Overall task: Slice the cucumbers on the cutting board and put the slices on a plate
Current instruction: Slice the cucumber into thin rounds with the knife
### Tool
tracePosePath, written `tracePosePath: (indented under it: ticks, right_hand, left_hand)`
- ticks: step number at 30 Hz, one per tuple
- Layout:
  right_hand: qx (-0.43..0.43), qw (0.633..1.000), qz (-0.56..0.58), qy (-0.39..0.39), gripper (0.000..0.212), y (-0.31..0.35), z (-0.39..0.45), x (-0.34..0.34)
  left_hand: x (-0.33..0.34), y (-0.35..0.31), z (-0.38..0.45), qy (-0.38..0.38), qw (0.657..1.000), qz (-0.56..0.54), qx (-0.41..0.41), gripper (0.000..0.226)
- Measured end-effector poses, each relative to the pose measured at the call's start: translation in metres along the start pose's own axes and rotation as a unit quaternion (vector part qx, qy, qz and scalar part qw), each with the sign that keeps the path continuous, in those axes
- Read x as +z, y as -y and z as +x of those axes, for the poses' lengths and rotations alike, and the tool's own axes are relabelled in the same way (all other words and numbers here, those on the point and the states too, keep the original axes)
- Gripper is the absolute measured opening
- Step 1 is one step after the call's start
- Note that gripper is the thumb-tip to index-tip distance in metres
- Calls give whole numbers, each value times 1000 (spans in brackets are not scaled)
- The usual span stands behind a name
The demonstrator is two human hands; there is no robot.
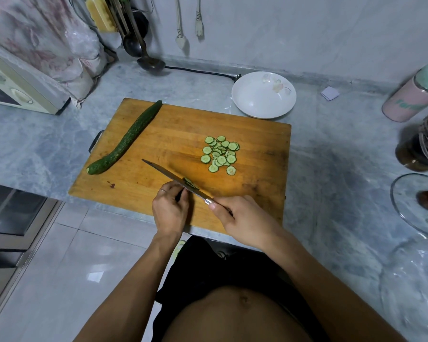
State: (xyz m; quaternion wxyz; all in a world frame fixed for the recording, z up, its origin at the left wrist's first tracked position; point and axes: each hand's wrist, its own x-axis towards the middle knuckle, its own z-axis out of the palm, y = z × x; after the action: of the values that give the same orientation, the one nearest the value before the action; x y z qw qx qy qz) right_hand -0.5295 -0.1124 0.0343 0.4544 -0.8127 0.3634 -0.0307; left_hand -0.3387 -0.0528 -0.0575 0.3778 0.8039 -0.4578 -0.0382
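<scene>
- Cutting board (158, 134): wooden, lies on the grey counter in front of you, and carries all the cucumber.
- Whole cucumber (126, 140): lies along the board's far-left part. Its long axis runs diagonally, from the blunt end near the left front edge up to the tip at the far edge. It is well apart from both hands, up and to the left of them. Your left hand is the nearer one, so my guess is that hand fetches it next.
- Plate (263, 95): white with a faint flower print, on the counter just beyond the board's far-right corner. No slices on it yet.
- Pile of slices (220, 154): thin rounds heaped loosely right of the board's centre, between your hands and the plate.
- Right hand (240, 218): wrapped around the handle of the knife (173, 177). The blade points away to the upper left, low over the board.
- Left hand (169, 208): curled beside the blade near the front edge, apparently steadying the last cucumber stub (190, 183). The stub is mostly hidden, so I cannot tell the grip exactly.
- Writing: the pink flask (410, 99) at the far right shows green letters, cut off at the frame edge; only "For" or similar reads. No other label is legible.
</scene>
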Motion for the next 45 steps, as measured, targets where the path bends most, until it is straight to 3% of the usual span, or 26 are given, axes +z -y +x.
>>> tracePosePath:
  ticks: [8, 25, 33, 45]
  right_hand:
    - [12, 1000, 24, -13, 38, 2, 1, 4]
    - [16, 999, 25, 17, 46, 12, 28, -4]
    - [21, 1000, -11, -15, 39, 11, 39, 10]
    - [5, 998, 60, -14, 47, -2, 31, -15]
  left_hand:
    - [1, 2, 2, 11, 1000, 1, -9, 19]
    - [0, 1, 5, 0, 1000, -6, 6, 11]
    - [0, 2, 2, 12, 1000, 2, 7, 15]
    - [0, 7, 10, 35, 998, 31, 44, 18]
